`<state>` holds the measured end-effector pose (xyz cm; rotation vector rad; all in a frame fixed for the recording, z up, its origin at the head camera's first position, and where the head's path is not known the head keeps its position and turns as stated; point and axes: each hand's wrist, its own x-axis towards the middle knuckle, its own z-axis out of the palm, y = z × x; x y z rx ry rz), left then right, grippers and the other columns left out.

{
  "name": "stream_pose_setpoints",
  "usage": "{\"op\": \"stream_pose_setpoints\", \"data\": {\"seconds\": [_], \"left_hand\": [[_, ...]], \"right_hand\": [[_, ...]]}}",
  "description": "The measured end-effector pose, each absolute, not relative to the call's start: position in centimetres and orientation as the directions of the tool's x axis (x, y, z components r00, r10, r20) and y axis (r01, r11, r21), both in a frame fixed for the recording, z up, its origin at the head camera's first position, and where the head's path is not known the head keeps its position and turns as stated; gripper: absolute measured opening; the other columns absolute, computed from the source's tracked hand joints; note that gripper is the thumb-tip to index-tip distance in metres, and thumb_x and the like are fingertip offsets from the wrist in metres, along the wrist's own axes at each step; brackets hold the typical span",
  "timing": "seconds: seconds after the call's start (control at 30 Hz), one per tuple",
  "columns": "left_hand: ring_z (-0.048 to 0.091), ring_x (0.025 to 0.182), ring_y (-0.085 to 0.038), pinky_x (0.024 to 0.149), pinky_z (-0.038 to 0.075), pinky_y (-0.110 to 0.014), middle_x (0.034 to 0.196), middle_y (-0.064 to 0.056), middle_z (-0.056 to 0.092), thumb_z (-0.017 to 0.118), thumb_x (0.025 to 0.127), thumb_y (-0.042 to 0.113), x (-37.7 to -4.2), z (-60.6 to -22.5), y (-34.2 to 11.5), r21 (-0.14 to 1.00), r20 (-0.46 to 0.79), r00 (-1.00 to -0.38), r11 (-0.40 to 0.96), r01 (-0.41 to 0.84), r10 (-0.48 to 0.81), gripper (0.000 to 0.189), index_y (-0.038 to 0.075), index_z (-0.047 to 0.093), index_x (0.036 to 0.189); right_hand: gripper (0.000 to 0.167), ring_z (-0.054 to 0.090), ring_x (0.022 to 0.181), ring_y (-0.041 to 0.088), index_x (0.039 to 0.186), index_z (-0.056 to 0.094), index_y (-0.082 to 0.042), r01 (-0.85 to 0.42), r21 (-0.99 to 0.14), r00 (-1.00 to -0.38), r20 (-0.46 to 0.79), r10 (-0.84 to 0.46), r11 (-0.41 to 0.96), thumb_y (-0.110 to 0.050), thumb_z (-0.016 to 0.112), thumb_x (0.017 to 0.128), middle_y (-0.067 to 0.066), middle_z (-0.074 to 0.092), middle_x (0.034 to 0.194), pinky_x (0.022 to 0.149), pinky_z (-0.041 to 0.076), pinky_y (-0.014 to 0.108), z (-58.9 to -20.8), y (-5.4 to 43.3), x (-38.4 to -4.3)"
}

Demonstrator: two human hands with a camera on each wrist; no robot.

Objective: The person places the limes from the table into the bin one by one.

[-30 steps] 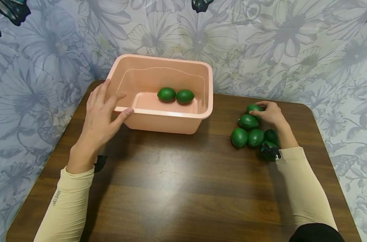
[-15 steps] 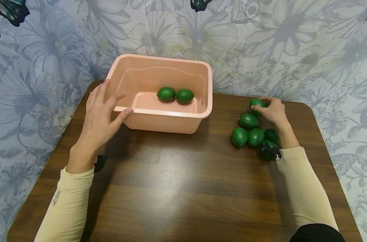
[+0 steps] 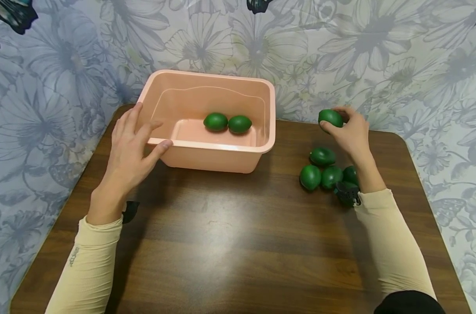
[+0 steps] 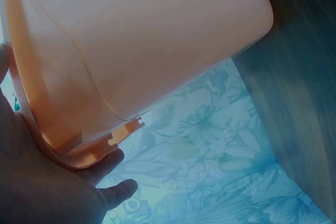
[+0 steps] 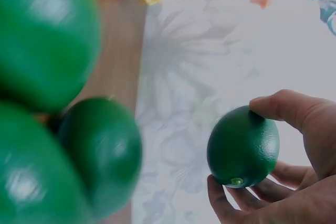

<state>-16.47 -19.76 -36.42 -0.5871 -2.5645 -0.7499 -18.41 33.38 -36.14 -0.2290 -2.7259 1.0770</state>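
My right hand [image 3: 351, 131] pinches a dark green lime [image 3: 330, 118] between thumb and fingers, raised above the table's back right. In the right wrist view this lime [image 5: 244, 148] hangs over the patterned cloth with its small stem end showing. Several more limes [image 3: 322, 156] lie grouped under and in front of that hand, some partly hidden by the wrist. My left hand [image 3: 128, 148] grips the front left corner of a pink plastic bin [image 3: 210, 159], thumb at the front rim and fingers along the left side. Two limes [image 3: 227, 124] lie inside on its floor.
A brown wooden table [image 3: 222, 235] bears everything. Behind its back edge hangs a flowered cloth [image 3: 292, 52] with butterflies. The bin's right end wall [image 3: 270, 117] stands between its inside and the lime group.
My right hand has lifted a lime off the back of the group, upward and away from the table. The left hand and the bin have stayed in place.
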Motion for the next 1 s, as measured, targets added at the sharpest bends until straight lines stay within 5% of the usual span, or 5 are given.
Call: {"op": "stream_pose_setpoints", "data": {"seconds": [0.17,0.5,1.0], "left_hand": [[0.022,0.158,-0.045,0.126,0.012,-0.067,0.172,-0.02,0.028,0.052,0.099,0.073,-16.5,-36.5,-19.8,0.411,0.474,-0.835,0.769,0.49,0.279,0.076,0.009,0.064,0.14],[0.022,0.158,-0.044,0.125,0.013,-0.068,0.172,-0.019,0.027,0.052,0.099,0.073,-16.5,-36.6,-19.8,0.41,0.475,-0.835,0.771,0.488,0.276,0.077,0.008,0.065,0.139],[0.021,0.158,-0.043,0.125,0.012,-0.068,0.172,-0.02,0.027,0.053,0.099,0.073,-16.5,-36.5,-19.8,0.419,0.473,-0.836,0.764,0.491,0.277,0.077,0.008,0.065,0.138]], "right_hand": [[0.057,0.058,0.118,0.03,0.141,0.064,-0.011,0.011,-0.717,-0.958,0.193,0.214,0.697,-0.042,0.076,0.095,0.018,0.067,0.136,0.102,0.038,0.047,-34.8,31.8,-18.4],[0.052,0.063,0.108,0.012,0.136,0.068,-0.014,-0.127,-0.73,-0.934,0.316,0.167,0.671,-0.037,0.081,0.092,0.009,0.071,0.127,0.079,0.047,0.016,-32.6,28.6,-18.2],[0.05,0.067,0.108,0.012,0.133,0.068,-0.008,-0.296,-0.757,-0.91,0.409,0.069,0.583,-0.024,0.084,0.089,0.007,0.072,0.125,0.081,0.054,0.019,-29.4,23.3,-19.3]]}}
